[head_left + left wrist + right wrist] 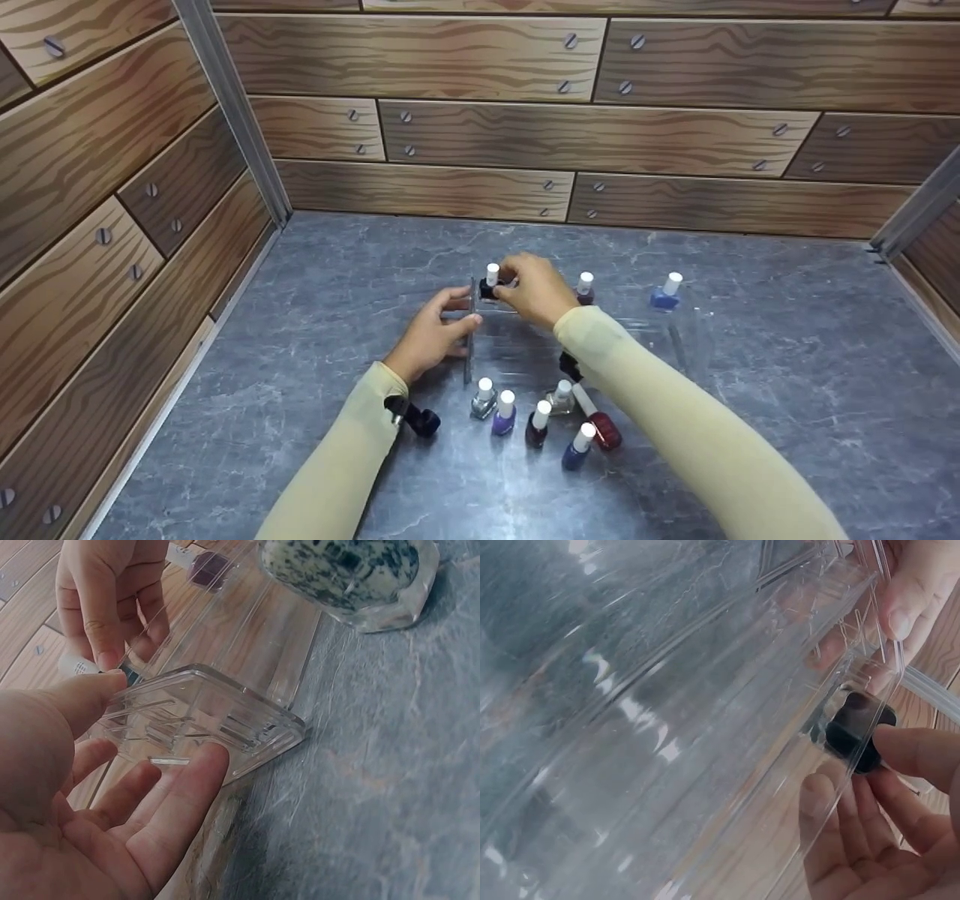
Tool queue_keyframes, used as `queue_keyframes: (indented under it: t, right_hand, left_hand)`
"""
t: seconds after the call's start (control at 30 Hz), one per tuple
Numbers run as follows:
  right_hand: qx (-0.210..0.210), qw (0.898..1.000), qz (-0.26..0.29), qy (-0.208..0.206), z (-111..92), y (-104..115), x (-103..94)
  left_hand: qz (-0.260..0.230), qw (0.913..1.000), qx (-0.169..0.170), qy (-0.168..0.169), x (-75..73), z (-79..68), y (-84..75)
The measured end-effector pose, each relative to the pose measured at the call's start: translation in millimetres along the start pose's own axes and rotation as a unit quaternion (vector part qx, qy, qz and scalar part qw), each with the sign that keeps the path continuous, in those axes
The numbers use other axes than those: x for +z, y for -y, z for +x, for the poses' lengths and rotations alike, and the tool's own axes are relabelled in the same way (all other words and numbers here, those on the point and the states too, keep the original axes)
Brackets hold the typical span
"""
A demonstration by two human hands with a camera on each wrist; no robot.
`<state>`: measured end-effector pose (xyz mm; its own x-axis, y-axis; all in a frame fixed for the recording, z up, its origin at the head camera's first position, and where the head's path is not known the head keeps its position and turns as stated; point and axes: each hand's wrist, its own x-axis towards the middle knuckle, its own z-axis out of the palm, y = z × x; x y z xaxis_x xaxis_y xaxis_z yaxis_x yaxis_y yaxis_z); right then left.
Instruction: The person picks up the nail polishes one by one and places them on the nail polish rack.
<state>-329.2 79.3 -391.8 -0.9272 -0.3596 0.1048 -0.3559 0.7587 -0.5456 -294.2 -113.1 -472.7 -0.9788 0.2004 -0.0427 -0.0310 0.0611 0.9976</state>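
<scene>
A clear plastic tiered rack (pixel 292 637) stands on the grey marbled surface, its left side panel (pixel 470 337) upright. My left hand (pixel 431 334) grips that panel, thumb on its edge and fingers against the outer face. With thumb and fingertips, my right hand (pixel 536 289) pinches a dark nail polish bottle (pixel 489 290) with a white cap, upright at the back left end of the rack. In the right wrist view, the dark bottle (pixel 847 731) shows through the clear plastic. A plum nail polish bottle (pixel 585 295) stands just right of my right hand, partly hidden.
A light blue bottle (pixel 664 298) stands near the rack's right end. In front are silver (pixel 484 405), purple (pixel 504 421), dark red (pixel 536 433), dark blue (pixel 575 456) and glittery (pixel 559 403) bottles, plus a red one (pixel 604 432) on its side. My right forearm partly covers a black object (pixel 570 365).
</scene>
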Motion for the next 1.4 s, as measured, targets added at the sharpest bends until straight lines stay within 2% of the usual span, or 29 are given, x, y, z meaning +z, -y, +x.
queue_keyframes:
  t: [0.17,0.27,0.5,0.73,0.83,1.03,1.3,1.4]
  right_hand:
    - [0.017,0.999,0.035,0.001,-6,-5,-4.0]
    - [0.019,0.998,0.057,-0.016,-17,-6,-11.4]
    - [-0.007,0.992,0.096,-0.082,-67,-17,-45.7]
    - [-0.003,0.979,0.144,-0.146,-116,-51,-70.4]
    - [0.001,0.976,0.143,-0.164,-132,-67,-77.1]
    - [0.030,0.982,0.107,-0.154,-153,-89,-85.9]
    - [0.056,0.988,0.073,-0.120,-166,-98,-98.0]
    - [0.060,0.989,0.080,-0.106,-168,-104,-101.1]
  left_hand:
    - [0.000,1.0000,0.001,0.006,3.4,0.1,1.1]
    - [-0.002,1.0000,-0.005,0.003,3.9,-1.4,1.5]
    - [-0.003,1.0000,-0.004,-0.003,1.2,-2.0,2.8]
    - [-0.005,0.9999,-0.007,-0.008,-1.2,-3.3,4.6]
    - [-0.003,0.9999,-0.007,-0.010,-1.7,-4.6,4.5]
    - [0.008,0.9999,-0.005,-0.009,-3.8,-5.5,2.9]
    - [0.010,0.9998,-0.017,-0.001,-3.3,-3.3,0.1]
    - [0.007,0.9999,-0.016,0.002,-1.5,-2.5,-0.5]
